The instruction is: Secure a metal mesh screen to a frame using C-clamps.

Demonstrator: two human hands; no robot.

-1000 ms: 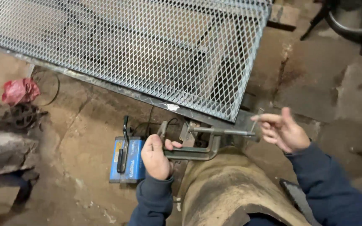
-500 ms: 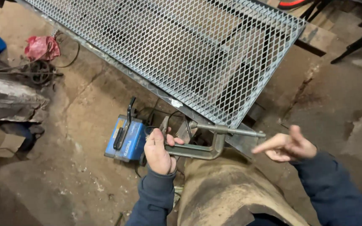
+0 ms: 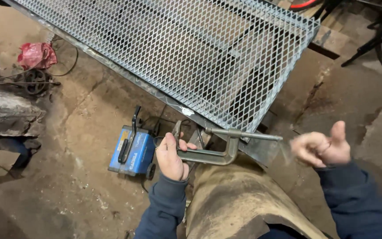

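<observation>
I see a worn, grey-brown steel C-clamp (image 3: 213,152) set on the lower edge of the expanded-metal mesh panel (image 3: 177,48), its long threaded screw (image 3: 248,134) pointing right. My left hand (image 3: 171,157) is wrapped tight around the clamp's frame. My right hand (image 3: 321,148) is blurred near the screw's end, thumb up, fingers loosely curled, holding nothing I can make out.
</observation>
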